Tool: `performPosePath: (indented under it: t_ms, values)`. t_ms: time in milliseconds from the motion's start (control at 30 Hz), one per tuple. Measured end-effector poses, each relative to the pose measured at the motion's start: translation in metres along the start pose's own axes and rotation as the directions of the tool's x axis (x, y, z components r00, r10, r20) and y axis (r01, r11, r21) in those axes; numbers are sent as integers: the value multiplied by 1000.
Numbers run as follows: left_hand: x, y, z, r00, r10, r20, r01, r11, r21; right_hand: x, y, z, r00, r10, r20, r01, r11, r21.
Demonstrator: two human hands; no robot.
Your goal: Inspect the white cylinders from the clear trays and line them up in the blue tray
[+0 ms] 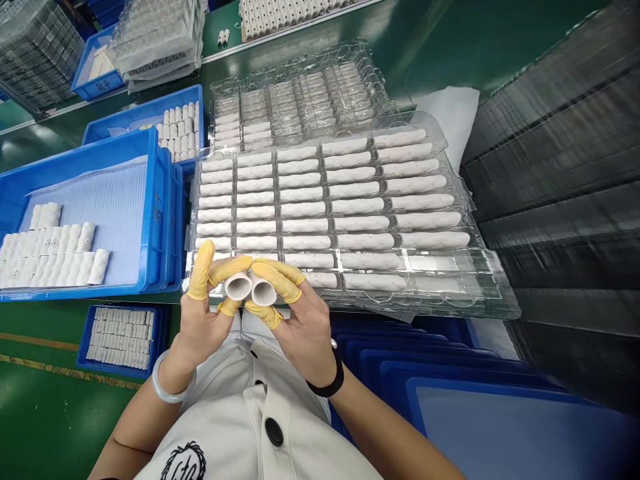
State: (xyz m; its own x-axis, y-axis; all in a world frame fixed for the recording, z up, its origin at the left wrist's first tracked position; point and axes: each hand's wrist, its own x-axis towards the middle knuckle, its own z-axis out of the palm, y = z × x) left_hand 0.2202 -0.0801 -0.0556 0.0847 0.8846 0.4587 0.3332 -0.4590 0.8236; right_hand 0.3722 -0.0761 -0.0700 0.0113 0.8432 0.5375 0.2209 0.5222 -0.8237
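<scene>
Two white hollow tubes are held side by side in front of my body, their round open ends toward me. My left hand (207, 303), in yellow finger covers, pinches the left tube (239, 287) between thumb and fingers. The right tube (263, 292) is gripped by my right hand (295, 303), also with yellow finger covers. Just beyond the hands lies a clear plastic tray (440, 285) with columns of long white pieces (363, 241). Two slots at its lower right hold no white piece.
At left, a blue bin (143, 227) holds short white pieces (65, 250). A smaller blue bin (83, 337) sits below it. More clear trays (300, 93) lie behind the filled one. Stacked blue trays (500, 387) stand at lower right, and a grey stack (560, 153) at right.
</scene>
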Motion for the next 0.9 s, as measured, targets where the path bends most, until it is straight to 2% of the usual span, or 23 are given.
performPosePath:
  t_ms: [167, 500, 900]
  values:
    - [-1, 0, 0, 1000, 5, 14, -5, 1000, 17, -1, 1, 1, 1000, 14, -12, -14, 999, 42]
    - [-2, -2, 2, 1000, -27, -6, 27, 1000, 2, 0, 1, -1, 999, 47, 21, -46, 997, -66]
    - [-3, -1, 3, 999, -45, -6, 45, 999, -2, -4, 1, 0, 998, 55, 6, -55, 997, -48]
